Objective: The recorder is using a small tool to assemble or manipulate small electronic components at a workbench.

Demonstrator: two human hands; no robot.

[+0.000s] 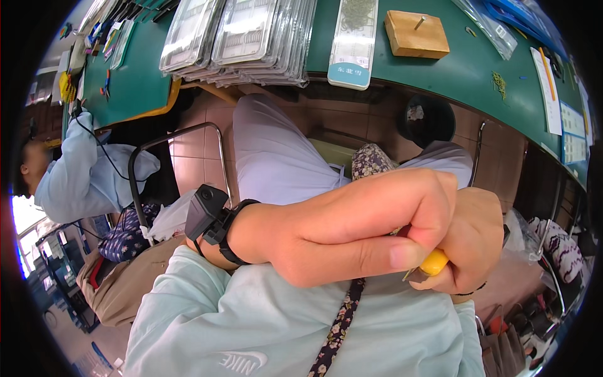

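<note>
Both my hands are brought together in front of my chest, above my lap. My left hand (370, 226) reaches across from the left, its fingers curled and thumb pressed in; a tiny metallic glint shows by its fingers, but what it pinches is mostly hidden. Partly behind it, my right hand (474, 239) is closed around a yellow-handled tool (433, 262). A bit of metal shows beside the rounded yellow end; the rest of the tool is covered by my fingers, so its kind is unclear. The two hands touch or overlap.
Beyond my knees runs a green table (402, 78) with stacks of clear plastic packs (245, 38), a blue-labelled pack (350, 74) and a wooden block (418, 41) with a metal peg. A dark bin (433, 125) stands beneath. Another person's light-blue sleeve (94, 169) is at left.
</note>
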